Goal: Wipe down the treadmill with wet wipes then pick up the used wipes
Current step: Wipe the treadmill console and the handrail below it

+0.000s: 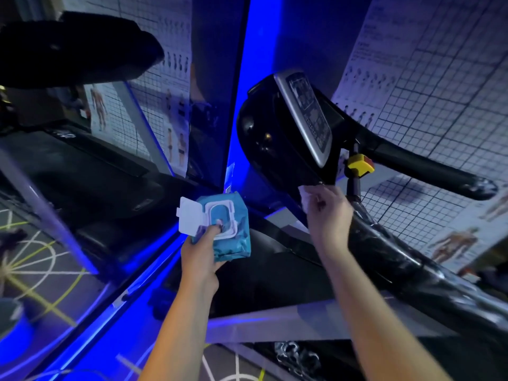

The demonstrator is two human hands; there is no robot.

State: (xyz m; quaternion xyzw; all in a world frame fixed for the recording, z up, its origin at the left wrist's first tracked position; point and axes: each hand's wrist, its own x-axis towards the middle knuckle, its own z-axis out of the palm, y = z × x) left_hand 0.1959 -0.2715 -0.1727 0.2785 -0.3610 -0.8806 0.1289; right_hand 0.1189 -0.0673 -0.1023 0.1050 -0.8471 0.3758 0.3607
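Observation:
My left hand (202,250) grips a teal pack of wet wipes (231,237) from below, thumb on its rim; the white flip lid (189,218) stands open. My right hand (327,213) pinches a white wet wipe (306,196) against the lower edge of the black treadmill console (272,138). The console carries a silver-framed display panel (308,111). A black handlebar (428,171) runs right from the console, and a second black rail (398,259) slopes down under my right forearm.
A yellow and red safety clip (360,165) hangs under the console. Another treadmill's belt (90,171) lies at left. Grid posters with body figures cover the right wall (439,78). Blue light strips edge the mirror. Patterned floor (35,259) shows at lower left.

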